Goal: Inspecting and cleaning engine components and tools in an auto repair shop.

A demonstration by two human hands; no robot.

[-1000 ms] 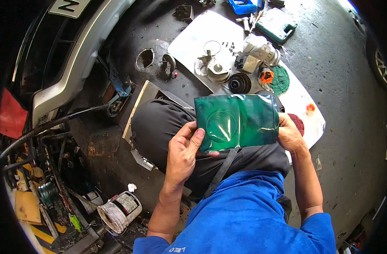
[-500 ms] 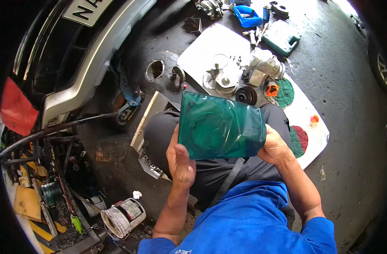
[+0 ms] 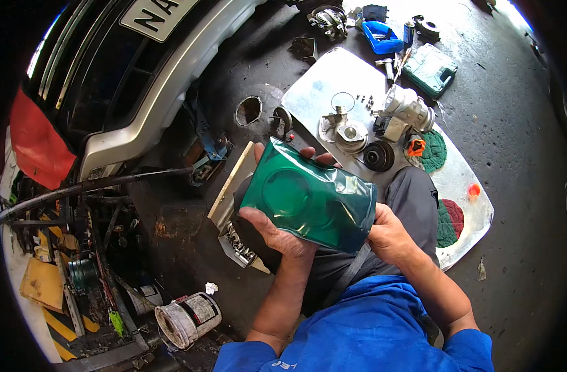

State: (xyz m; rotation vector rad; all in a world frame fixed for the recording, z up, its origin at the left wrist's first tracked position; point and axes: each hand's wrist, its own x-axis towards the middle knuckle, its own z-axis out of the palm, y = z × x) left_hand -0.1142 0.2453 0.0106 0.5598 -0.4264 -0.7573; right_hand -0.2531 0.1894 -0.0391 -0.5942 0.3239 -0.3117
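A glossy green plastic packet lies across both my hands above my lap. Round, ring-like outlines press through its film; what is inside I cannot make out. My left hand cradles it from below, the thumb along the near edge and fingertips showing past the far edge. At the packet's narrower right end, my right hand pinches the film, with some of its fingers hidden underneath. Just beyond the packet, a pale metal housing and a black ribbed pulley rest on a white board.
The board also carries a silver cylindrical part, an orange-and-black piece and folded green cloth. Behind stand a blue tray and a green case. A car bumper and dirty white bucket are at left.
The packet has tilted, its right end now lower. My left hand has slid from the left edge to underneath it. The whole view has shifted slightly.
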